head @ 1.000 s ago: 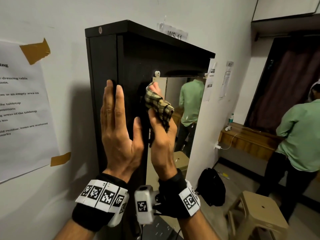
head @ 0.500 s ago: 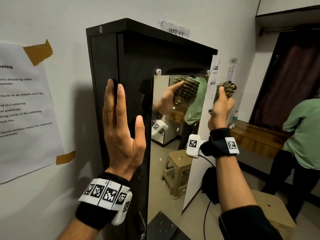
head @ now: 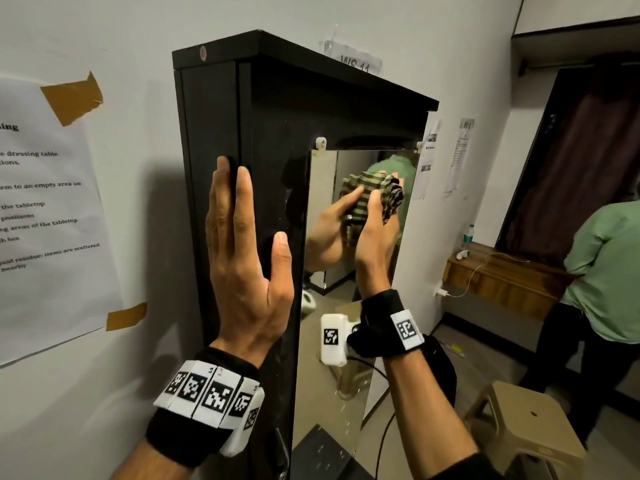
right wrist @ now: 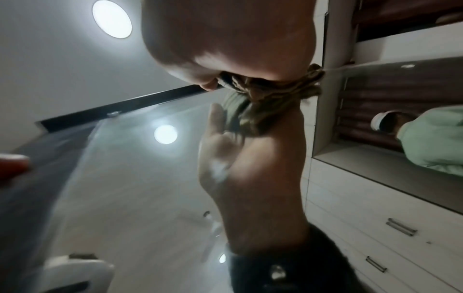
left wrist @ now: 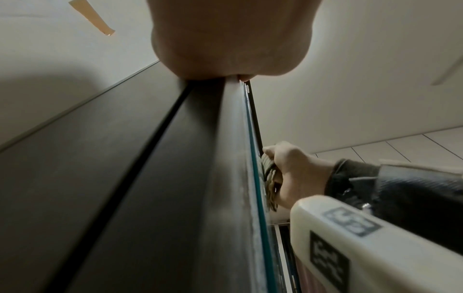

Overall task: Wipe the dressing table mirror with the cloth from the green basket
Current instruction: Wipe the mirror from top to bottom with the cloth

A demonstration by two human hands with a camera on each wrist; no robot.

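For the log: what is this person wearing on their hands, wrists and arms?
Both hands are bare, no gloves. The left hand has a black wristband carrying a curved row of white tiles printed with black square markers. The right hand has a black wrist strap with one such marker and a white camera box, also marked, trailing a thin black cable. A dark sleeve covers the right forearm.

The head view is evenly lit and mostly sharp, its straight lines bowed toward the edges; the left hand [head: 247, 268] throws a soft shadow on the wall [head: 104, 393] at 7 o'clock. In the right wrist view a round ceiling lamp [right wrist: 112, 18] glares at 11 o'clock, doubled in the hazy, blurred mirror [right wrist: 140, 178]. The left wrist view is dim, and the cabinet [left wrist: 112, 178] is smeared.
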